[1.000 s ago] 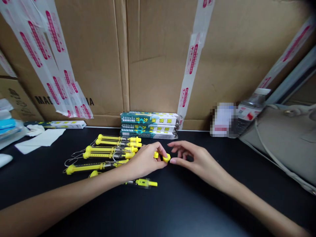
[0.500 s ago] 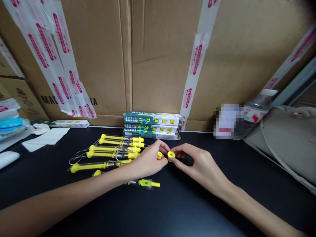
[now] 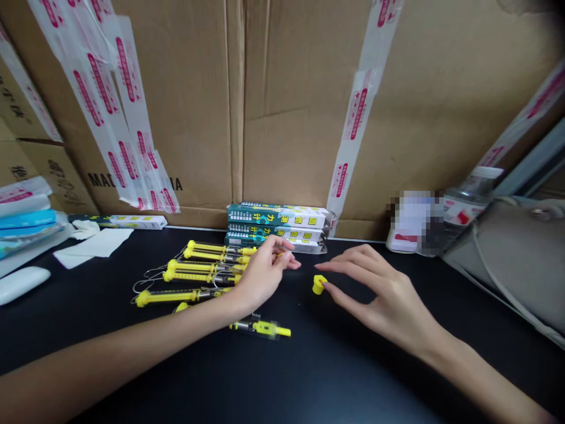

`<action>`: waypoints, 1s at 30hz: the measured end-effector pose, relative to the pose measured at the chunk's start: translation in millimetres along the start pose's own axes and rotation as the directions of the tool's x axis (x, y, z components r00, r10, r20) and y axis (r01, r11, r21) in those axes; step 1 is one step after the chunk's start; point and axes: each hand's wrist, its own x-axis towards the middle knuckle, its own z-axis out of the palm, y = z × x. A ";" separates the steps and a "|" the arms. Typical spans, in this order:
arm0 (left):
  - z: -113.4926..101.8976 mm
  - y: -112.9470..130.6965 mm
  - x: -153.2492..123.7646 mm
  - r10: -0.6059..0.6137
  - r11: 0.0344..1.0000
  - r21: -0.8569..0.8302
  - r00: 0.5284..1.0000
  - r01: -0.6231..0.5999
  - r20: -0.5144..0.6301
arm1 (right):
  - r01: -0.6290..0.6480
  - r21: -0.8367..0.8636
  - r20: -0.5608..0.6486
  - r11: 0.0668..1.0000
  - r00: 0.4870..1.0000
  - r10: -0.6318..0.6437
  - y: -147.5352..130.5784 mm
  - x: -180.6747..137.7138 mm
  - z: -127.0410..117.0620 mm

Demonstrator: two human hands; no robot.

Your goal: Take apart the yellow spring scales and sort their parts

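Note:
My left hand [image 3: 267,268] is closed beside the spring scales, its fingertips curled round a small yellow part [image 3: 279,254] that is mostly hidden. Whether this part belongs to a whole scale I cannot tell. To its right, my right hand [image 3: 382,294] has thumb and fingers spread. A yellow cap [image 3: 318,285] stands on the table at its thumb tip; I cannot tell if they touch. Several yellow-and-black spring scales [image 3: 194,267] with wire hooks lie in a row, partly under my left hand and forearm. One scale's yellow end [image 3: 267,328] pokes out nearer me.
Behind the scales is a stack of printed slim boxes [image 3: 278,227]. A large taped carton [image 3: 291,147] rises behind the black table [image 3: 282,383]. Papers [image 3: 95,242] and a white rounded object [image 3: 24,284] lie left. A plastic bottle [image 3: 470,197] and a grey bag [image 3: 525,253] are right.
My right hand has let go of the yellow cap, which now stands on the table, and its fingers have spread. My left hand has moved slightly up and away from it. The view has shifted slightly.

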 end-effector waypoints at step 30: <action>2.3 5.5 -8.5 0.102 0.916 0.375 0.987 -0.143 0.127 | -0.011 0.291 0.308 0.957 0.948 -0.083 -50.8 3.2 21.9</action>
